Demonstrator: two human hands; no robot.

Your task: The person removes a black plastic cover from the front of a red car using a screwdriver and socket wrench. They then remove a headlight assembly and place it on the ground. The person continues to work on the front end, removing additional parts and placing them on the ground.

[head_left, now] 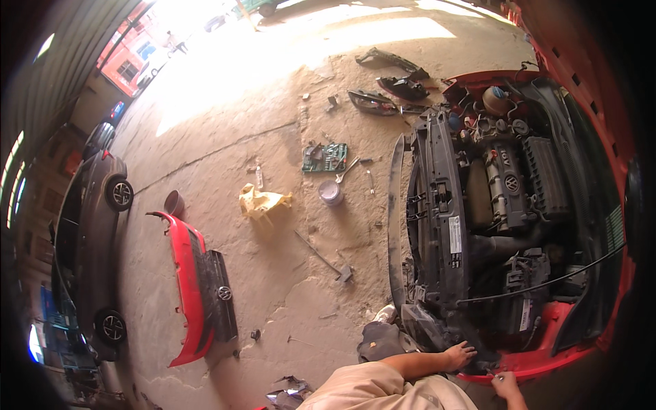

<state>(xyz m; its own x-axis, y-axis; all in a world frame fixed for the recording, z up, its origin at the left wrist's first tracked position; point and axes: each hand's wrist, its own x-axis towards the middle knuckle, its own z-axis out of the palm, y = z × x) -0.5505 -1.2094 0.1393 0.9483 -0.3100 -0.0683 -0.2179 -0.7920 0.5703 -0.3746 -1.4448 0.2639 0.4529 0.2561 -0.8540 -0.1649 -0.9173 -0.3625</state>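
Observation:
My left hand [461,356] lies with its fingers stretched out at the front corner of a red car with its bonnet up. It rests by a dark, glossy part that looks like a headlamp [425,324]. Close to its right, my right hand [506,385] is closed at the edge of the red fender [529,369]. Whatever its fingers may hold is too small to make out. Beyond both hands lies the uncovered engine bay, with the engine cover [510,181] and the black radiator support [444,205].
A red and black bumper [188,294] lies on the concrete floor, near a bucket [174,203]. Around the middle are a green tool case [324,158], a tub [331,194], a yellow bag [262,202] and a long-handled tool [328,263]. Removed lamps [372,102] lie farther off. A dark car [92,239] stands left.

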